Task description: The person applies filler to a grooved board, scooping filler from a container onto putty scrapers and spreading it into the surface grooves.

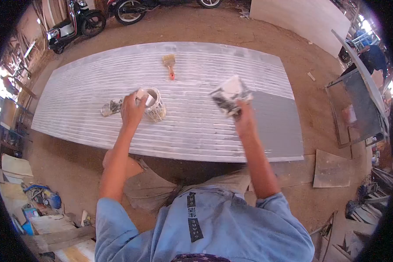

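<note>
My left hand [133, 110] is closed around a small white flat piece [143, 93], right at the rim of a paste-smeared white tub [158, 112]. My right hand [245, 118] grips a square putty scraper [230, 95] coated with white and dark paste, held over the right part of the panel. Beneath both hands lies a large grooved panel [192, 139], streaked white along its grooves, with a smooth grey area at its right end. A stained spatula-like tool [111, 108] rests just left of my left hand. Farther back on the panel lies a paintbrush [170, 66] with a red-tipped handle.
Two motorbikes, one a scooter [76, 26], stand beyond the panel on the dirt floor. At the right, a person [373, 61] is beside a framed board [356, 107]. A flat board [332, 168] lies near right; scrap wood and tools [43, 196] crowd the left.
</note>
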Available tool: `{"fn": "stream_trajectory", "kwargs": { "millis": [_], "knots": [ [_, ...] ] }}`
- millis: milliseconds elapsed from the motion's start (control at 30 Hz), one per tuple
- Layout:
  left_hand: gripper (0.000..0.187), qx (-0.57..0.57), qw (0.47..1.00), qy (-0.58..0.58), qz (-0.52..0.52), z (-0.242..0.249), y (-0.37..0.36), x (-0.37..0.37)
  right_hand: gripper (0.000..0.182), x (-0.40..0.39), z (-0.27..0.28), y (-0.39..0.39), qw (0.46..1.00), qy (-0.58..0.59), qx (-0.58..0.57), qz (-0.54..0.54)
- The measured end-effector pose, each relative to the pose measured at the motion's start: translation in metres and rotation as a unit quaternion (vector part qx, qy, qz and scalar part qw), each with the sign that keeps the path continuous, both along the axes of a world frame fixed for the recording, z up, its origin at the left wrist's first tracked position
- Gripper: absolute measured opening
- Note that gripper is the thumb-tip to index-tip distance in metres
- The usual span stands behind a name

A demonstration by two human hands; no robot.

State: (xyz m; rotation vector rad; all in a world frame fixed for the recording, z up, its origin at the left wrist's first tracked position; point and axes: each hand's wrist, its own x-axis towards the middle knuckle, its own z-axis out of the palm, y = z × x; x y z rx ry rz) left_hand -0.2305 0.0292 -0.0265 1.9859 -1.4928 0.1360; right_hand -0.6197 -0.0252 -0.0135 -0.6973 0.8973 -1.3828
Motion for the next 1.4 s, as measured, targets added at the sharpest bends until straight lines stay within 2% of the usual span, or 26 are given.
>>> {"fn": "stream_trajectory", "kwargs": {
  "millis": [33, 67, 100, 133, 167, 200, 233, 267, 300, 467, 533, 633, 733, 800, 933, 1133, 1233, 1333, 1400],
  "knots": [
    [0.046, 0.001, 1.000, 0.004, -0.001, 0.002, -0.002, 0.004, 0.038, -0.021, 0.003, -0.014, 0.999, 0.043, 0.000, -0.029],
    [0.050, 0.011, 1.000, 0.015, -0.007, 0.009, -0.002, 0.007, 0.039, -0.051, -0.006, -0.033, 0.981, 0.186, -0.050, -0.001],
    [0.054, 0.021, 0.999, 0.025, -0.012, 0.015, 0.000, 0.009, 0.042, -0.075, -0.019, -0.051, 0.940, 0.325, -0.098, 0.028],
    [0.064, 0.043, 0.998, 0.049, -0.011, 0.019, 0.003, 0.011, 0.042, -0.083, -0.023, -0.065, 0.939, 0.329, -0.099, 0.028],
    [0.064, 0.041, 0.998, 0.052, -0.010, 0.020, 0.007, 0.015, 0.045, -0.089, -0.026, -0.079, 0.818, 0.551, -0.164, 0.021],
    [0.067, 0.025, 0.997, 0.076, -0.004, 0.019, 0.011, 0.020, 0.049, -0.090, -0.030, -0.089, 0.642, 0.735, -0.218, 0.011],
    [0.070, 0.013, 0.995, 0.100, 0.000, 0.020, 0.018, 0.025, 0.049, -0.088, -0.036, -0.090, 0.641, 0.736, -0.218, 0.010],
    [0.071, 0.017, 0.985, 0.171, -0.015, 0.023, 0.030, 0.033, 0.049, -0.086, -0.042, -0.089, 0.564, 0.796, -0.217, 0.031],
    [0.069, -0.003, 0.981, 0.194, -0.020, 0.030, 0.046, 0.037, 0.049, -0.085, -0.049, -0.089, 0.481, 0.848, -0.214, 0.052],
    [0.064, -0.052, 0.959, 0.278, -0.008, 0.012, 0.109, 0.074, 0.053, -0.082, -0.074, -0.106, 0.479, 0.846, -0.229, 0.044],
    [0.060, -0.052, 0.967, 0.244, 0.053, -0.004, 0.126, 0.083, 0.054, -0.079, -0.083, -0.114, 0.472, 0.851, -0.226, 0.041],
    [0.055, -0.034, 0.967, 0.236, 0.089, -0.025, 0.146, 0.086, 0.055, -0.067, -0.096, -0.129, 0.490, 0.854, -0.170, 0.045],
    [0.048, -0.043, 0.979, 0.178, 0.089, -0.034, 0.159, 0.093, 0.052, -0.068, -0.100, -0.133, 0.490, 0.854, -0.163, 0.060],
    [0.046, -0.042, 0.975, 0.199, 0.094, -0.037, 0.157, 0.100, 0.050, -0.070, -0.092, -0.130, 0.530, 0.828, -0.169, 0.067],
    [0.043, -0.051, 0.966, 0.235, 0.100, -0.039, 0.146, 0.096, 0.050, -0.069, -0.090, -0.110, 0.512, 0.839, -0.168, 0.072],
    [0.042, -0.017, 0.965, 0.240, 0.104, -0.024, 0.147, 0.083, 0.053, -0.070, -0.088, -0.083, 0.514, 0.836, -0.167, 0.091],
    [0.042, -0.026, 0.964, 0.243, 0.106, -0.031, 0.151, 0.085, 0.055, -0.077, -0.091, -0.064, 0.505, 0.837, -0.198, 0.078],
    [0.042, -0.043, 0.956, 0.279, 0.075, -0.030, 0.150, 0.083, 0.056, -0.083, -0.095, -0.048, 0.531, 0.815, -0.221, 0.068],
    [0.042, -0.038, 0.951, 0.299, 0.073, -0.025, 0.147, 0.078, 0.058, -0.086, -0.097, -0.038, 0.499, 0.835, -0.219, 0.071]
  ]
}}
